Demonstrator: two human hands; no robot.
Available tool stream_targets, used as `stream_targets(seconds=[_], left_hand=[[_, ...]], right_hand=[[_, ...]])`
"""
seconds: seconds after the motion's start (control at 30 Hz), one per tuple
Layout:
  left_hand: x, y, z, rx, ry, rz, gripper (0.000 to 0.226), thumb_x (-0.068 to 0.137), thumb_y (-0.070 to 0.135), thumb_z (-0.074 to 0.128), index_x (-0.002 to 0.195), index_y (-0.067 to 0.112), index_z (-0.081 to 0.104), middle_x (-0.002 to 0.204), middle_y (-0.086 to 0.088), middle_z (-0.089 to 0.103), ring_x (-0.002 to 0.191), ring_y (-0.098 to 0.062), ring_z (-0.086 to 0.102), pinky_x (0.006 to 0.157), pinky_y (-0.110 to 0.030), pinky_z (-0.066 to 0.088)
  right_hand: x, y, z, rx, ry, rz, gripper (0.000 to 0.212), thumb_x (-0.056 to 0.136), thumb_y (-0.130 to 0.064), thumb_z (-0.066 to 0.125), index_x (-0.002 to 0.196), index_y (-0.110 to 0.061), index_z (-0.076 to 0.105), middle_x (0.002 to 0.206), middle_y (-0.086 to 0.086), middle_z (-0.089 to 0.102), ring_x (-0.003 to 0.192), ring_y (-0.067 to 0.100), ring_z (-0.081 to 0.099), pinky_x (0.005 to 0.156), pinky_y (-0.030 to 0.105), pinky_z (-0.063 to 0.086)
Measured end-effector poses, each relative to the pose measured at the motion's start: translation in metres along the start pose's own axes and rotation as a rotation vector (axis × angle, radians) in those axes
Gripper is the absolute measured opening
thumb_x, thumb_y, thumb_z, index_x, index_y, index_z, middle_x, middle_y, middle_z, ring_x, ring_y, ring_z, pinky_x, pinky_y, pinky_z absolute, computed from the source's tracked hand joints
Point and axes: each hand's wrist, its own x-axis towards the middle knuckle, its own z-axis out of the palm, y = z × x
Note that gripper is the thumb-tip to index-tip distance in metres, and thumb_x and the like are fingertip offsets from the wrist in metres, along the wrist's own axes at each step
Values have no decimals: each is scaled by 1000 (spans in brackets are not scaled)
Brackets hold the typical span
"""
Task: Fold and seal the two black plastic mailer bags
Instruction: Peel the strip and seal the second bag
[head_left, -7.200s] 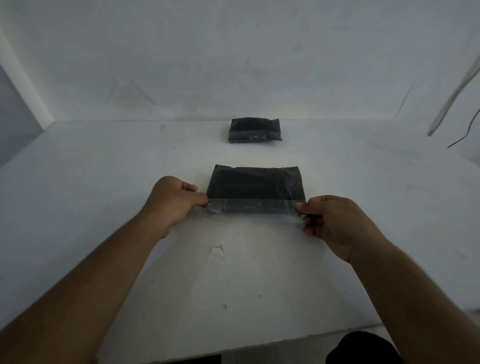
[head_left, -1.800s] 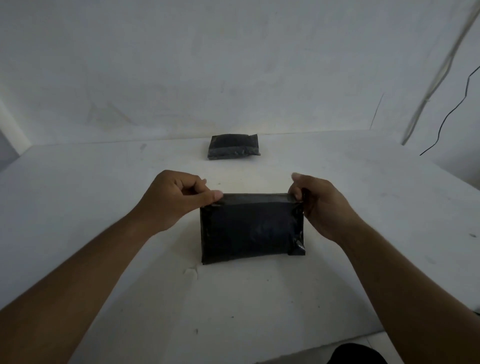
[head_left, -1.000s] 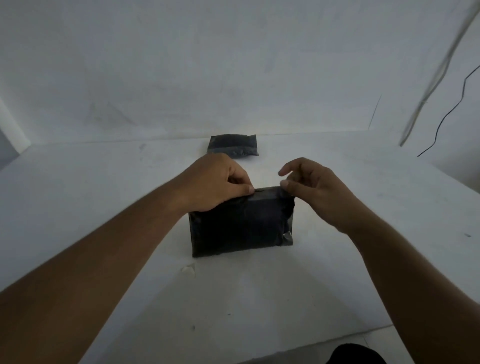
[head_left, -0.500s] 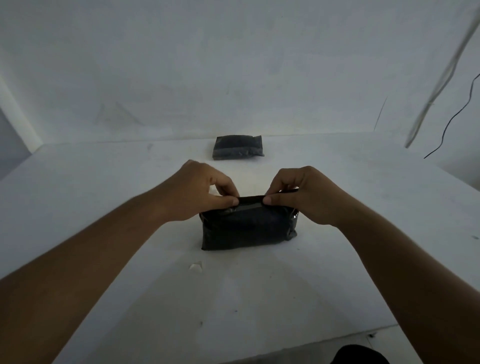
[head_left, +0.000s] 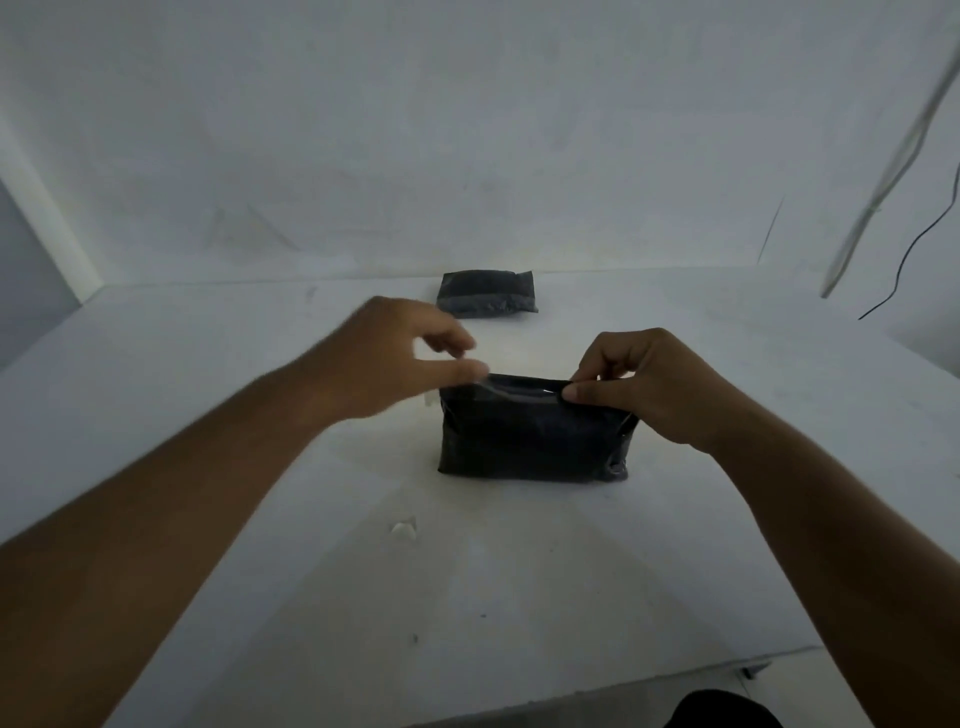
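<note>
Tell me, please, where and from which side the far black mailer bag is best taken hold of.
Likely its near long edge, reached from the front. The far mailer bag lies flat, long side across the table, close to the wall, leaving little room behind. The right hand pinches the near mailer bag.

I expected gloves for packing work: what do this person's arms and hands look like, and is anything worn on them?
Nothing worn shows. The left forearm and right forearm are bare to the frame edge, with no sleeve in view. The left hand and right hand have no gloves; no watch, ring or band is visible, though the left hand is blurred.
</note>
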Motion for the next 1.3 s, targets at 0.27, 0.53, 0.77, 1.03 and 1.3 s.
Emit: stream_targets(seconds=[0.27, 0.53, 0.77, 1.03, 1.3], left_hand=[[13, -6, 17, 50, -203, 50, 7, 93, 33, 66, 89, 30, 71, 80, 16, 65, 72, 6, 58, 61, -9, 38], [16, -35, 15, 572, 12, 468, 36, 101, 36, 38, 80, 16, 59, 75, 2, 56, 74, -18, 45, 69, -31, 35], [15, -29, 3, 158, 81, 193, 29, 99, 39, 49, 92, 17, 68, 88, 6, 67, 85, -11, 59, 76, -28, 47], [15, -21, 23, -108, -142, -11, 6, 88, 26, 74, 89, 33, 74, 79, 17, 71, 75, -17, 66, 65, -30, 49], [10, -11, 27, -17, -76, 44, 9, 94, 24, 65, 93, 30, 71, 87, 17, 69, 79, -10, 63, 68, -26, 49]], right_hand=[[-5, 6, -5, 1, 4, 26, 11, 78, -32, 82, 73, -27, 73, 80, 19, 69, 72, 33, 57, 70, 36, 46], [-8, 5, -6, -11, -26, 28, 9, 81, -29, 80, 74, -27, 74, 78, 13, 68, 71, 28, 59, 73, 38, 48], [-13, 13, -12, -7, -5, 57, 10, 82, -27, 79, 75, -24, 73, 80, 18, 70, 84, 45, 62, 78, 51, 53], [-11, 15, -14, -86, 0, 43, 10, 80, -34, 80, 74, -29, 73, 80, 19, 65, 75, 38, 57, 68, 36, 43], [17, -33, 8, -473, -139, -65, 30, 85, -59, 62, 96, -32, 71, 91, -15, 64, 83, 1, 55, 67, 21, 39]])
